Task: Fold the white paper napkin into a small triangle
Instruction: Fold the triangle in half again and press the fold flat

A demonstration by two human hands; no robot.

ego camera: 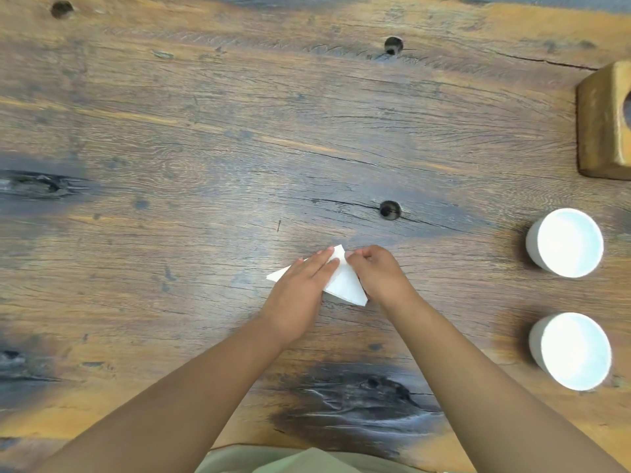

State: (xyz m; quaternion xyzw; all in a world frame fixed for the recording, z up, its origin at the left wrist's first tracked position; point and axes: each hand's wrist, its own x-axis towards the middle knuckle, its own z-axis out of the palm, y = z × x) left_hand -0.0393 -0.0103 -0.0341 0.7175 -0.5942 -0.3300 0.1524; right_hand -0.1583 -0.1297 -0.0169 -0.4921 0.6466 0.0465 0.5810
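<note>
Under the left fingers, which lie straight and flat, the napkin is pinned to the worktop. The left hand grips nothing and only presses, most likely to keep the layers from sliding while a fold is set. Just beside them the right fingers are curled, their tips meeting the paper's right edge close to its top corner, and they seem to pinch that edge. The right hand hides the contact itself, so I cannot tell how firm the hold is. The napkin already shows as a triangle lying flat between both hands: one point pokes out left of the left hand, one past its fingertips, one near the right wrist. I judge that a crease is being sharpened or a last fold begun. Well apart to the right stand a far cup, a near cup and, at the frame's edge, a block.
</note>
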